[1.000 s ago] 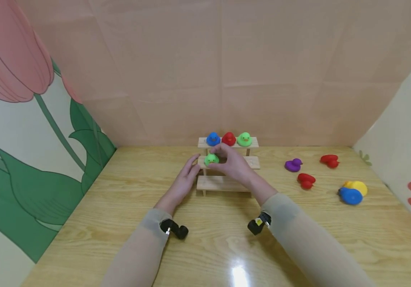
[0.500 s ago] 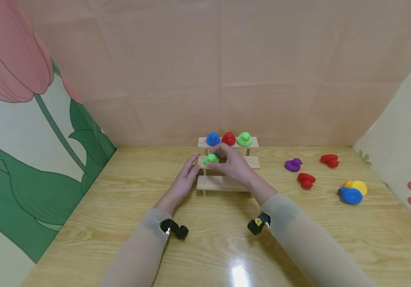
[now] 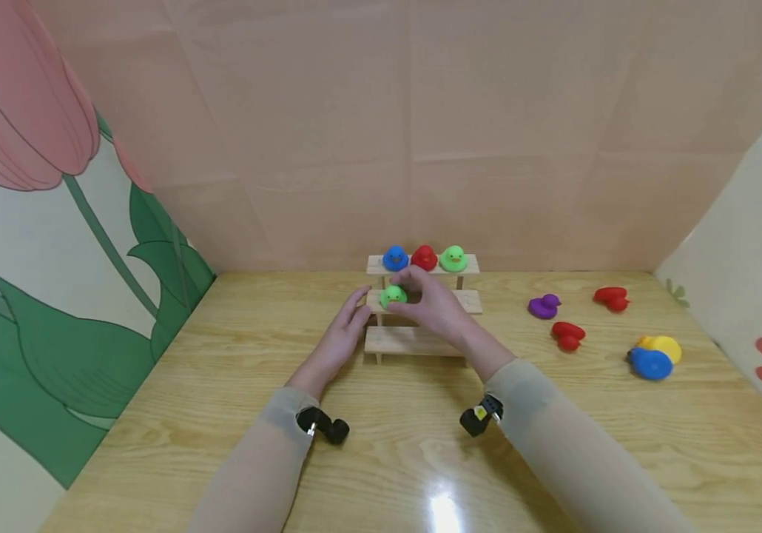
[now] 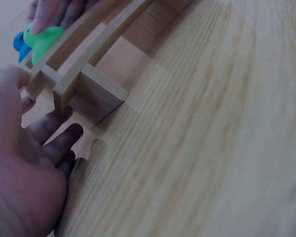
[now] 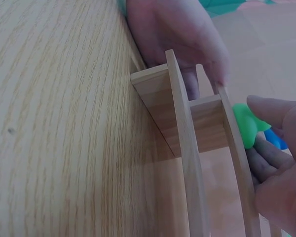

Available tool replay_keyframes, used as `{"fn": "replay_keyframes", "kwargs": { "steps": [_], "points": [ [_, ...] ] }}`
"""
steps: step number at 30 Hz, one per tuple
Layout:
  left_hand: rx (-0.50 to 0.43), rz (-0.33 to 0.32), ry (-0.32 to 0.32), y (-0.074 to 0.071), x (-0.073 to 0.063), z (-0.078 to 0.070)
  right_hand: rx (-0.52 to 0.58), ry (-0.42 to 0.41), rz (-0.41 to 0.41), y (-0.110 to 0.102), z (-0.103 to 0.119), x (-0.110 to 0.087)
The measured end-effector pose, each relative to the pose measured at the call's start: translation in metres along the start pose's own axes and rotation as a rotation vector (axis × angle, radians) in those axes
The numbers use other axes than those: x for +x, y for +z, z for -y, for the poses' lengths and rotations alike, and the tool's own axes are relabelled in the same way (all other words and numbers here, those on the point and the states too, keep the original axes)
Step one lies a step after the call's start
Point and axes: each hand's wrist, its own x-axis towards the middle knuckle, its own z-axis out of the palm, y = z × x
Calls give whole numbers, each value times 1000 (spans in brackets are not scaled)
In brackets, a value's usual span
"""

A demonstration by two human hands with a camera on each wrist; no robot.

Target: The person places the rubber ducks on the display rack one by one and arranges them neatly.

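Note:
A small three-tier wooden stand (image 3: 414, 340) is set on the table in front of me. On the left part of its middle tier sits a green rubber duck (image 3: 392, 297), facing me. My right hand (image 3: 436, 305) pinches this duck between thumb and fingers; in the right wrist view the thumb lies by its head. My left hand (image 3: 341, 333) touches the left end of the stand, fingers extended and slightly bent. The left wrist view shows its thumb at the middle tier's end. On the top tier are a blue duck (image 3: 395, 258), a red duck (image 3: 424, 258) and another green duck (image 3: 453, 259).
To the right on the wooden table (image 3: 388, 459) lie a purple duck (image 3: 544, 306), a red duck (image 3: 568, 336) and a farther red one. A blue duck (image 3: 650, 364) lies against a yellow duck (image 3: 664, 347). A pinkish cloth backdrop (image 3: 328, 148) hangs behind the table.
The green duck on the middle tier has shifted very slightly to the right with my right fingers. My left hand and the stand have not visibly moved.

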Motion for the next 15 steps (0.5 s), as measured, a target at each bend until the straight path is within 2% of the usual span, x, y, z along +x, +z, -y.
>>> {"fn": "replay_keyframes", "kwargs": {
  "steps": [15],
  "points": [
    [9,-1,2,0,0,0,15,13,7,-2,0,-3]
  ]
}}
